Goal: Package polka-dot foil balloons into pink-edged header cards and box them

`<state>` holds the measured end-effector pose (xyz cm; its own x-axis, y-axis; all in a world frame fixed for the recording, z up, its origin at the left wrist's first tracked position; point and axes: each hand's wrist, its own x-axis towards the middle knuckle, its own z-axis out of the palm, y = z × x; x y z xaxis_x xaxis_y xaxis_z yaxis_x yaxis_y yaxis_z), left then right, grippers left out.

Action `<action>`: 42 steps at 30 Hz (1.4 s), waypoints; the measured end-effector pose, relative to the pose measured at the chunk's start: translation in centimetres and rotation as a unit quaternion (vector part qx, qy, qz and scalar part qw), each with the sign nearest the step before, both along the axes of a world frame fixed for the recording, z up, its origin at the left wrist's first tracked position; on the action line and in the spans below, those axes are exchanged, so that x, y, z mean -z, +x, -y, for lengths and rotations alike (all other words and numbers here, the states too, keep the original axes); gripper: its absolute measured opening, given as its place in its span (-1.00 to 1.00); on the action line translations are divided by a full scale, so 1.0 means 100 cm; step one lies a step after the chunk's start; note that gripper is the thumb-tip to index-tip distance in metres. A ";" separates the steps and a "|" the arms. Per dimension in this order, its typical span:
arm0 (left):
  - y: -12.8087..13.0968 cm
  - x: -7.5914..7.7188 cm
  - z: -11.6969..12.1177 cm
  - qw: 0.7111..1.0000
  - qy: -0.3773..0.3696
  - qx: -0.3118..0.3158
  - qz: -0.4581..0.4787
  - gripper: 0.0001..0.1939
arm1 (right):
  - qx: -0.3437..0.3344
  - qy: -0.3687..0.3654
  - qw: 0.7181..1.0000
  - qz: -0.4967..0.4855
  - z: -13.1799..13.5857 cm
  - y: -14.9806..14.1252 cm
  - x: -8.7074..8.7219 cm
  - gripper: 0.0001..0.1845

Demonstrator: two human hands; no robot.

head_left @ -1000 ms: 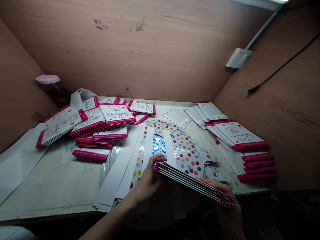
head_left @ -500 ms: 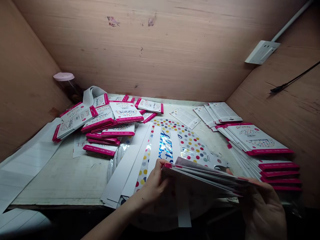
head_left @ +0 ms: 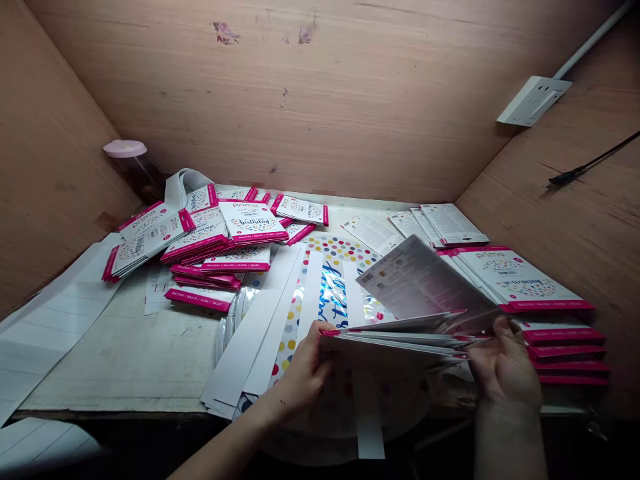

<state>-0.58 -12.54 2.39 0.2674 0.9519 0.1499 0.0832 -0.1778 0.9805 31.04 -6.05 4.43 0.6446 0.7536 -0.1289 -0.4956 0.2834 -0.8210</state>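
My left hand (head_left: 316, 357) pinches the left end of a small stack of balloon packets (head_left: 395, 343) with pink edges, held level above the table's front. My right hand (head_left: 507, 367) has its fingers closed on the right end of the stack, at the corner of the topmost packet (head_left: 425, 280). That packet is lifted and fanned away from the others, its grey printed back facing me. Beneath lies a round foil balloon (head_left: 287, 343) with coloured dots and blue lettering. White paper strips (head_left: 270, 320) lie across it.
Piles of pink-and-white packets (head_left: 255, 223) lie at the back left, and stacked packets (head_left: 535, 277) stand on the right. A lidded jar (head_left: 125, 150) sits in the left corner. A socket (head_left: 534, 101) and a black cable (head_left: 567, 177) are on the right wall.
The top packet has swung up and away from the stack, showing its printed back. My right hand has shifted left and up to the packet's corner; my left hand barely moved.
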 end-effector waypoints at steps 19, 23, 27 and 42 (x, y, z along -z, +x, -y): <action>-0.004 0.011 0.003 0.999 0.023 -0.025 -0.036 -0.79 | -0.235 0.125 0.926 0.267 0.059 -0.012 0.021 -0.04; -0.005 0.015 0.001 0.999 -0.001 -0.013 -0.039 -0.68 | -0.264 0.075 0.918 0.286 0.089 -0.040 0.054 -0.17; -0.008 0.028 -0.002 0.999 -0.019 -0.008 -0.044 -0.66 | -0.240 0.042 0.926 0.287 0.089 -0.039 0.062 -0.40; -0.001 0.007 0.003 0.999 0.011 0.008 -0.040 -0.73 | -0.058 0.117 0.978 0.164 0.095 -0.031 0.031 -0.86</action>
<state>-0.67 -12.84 1.73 0.2949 0.9439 0.1487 0.1580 -0.2016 0.9666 27.95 -15.52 1.29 0.5303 0.8088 0.2543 -0.2573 0.4393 -0.8607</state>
